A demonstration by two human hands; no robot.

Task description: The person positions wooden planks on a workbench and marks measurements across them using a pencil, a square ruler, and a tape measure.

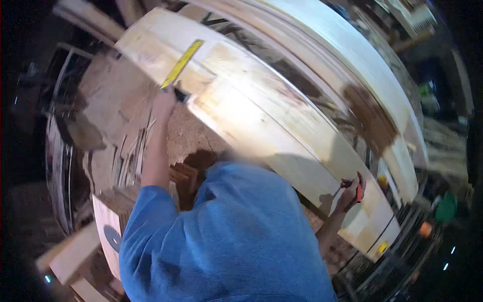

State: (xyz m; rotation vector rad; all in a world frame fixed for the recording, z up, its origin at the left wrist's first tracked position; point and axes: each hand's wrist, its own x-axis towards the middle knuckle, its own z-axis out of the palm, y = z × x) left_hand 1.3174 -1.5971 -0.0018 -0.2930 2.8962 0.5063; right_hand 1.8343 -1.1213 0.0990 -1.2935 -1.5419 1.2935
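Note:
My left hand [171,95] is closed at the near edge of a long pale wooden board [236,105]. It grips the end of a yellow carpenter's square [183,63], whose marked blade lies across the board. A small dark part shows beside my fingers at the edge. Over the board's right end, my right hand [348,195] holds a red pencil or marker [359,193] between its fingers. A thin dark line runs lengthwise along the board surface, and a shadow of my hand falls on it.
More long planks [302,43] lie behind the board. A small yellow object [383,247] sits at its right end. Stacked wood with a circular saw blade [112,237] stands at lower left, near scrap sticks [128,163] on the sawdust-covered floor [188,133].

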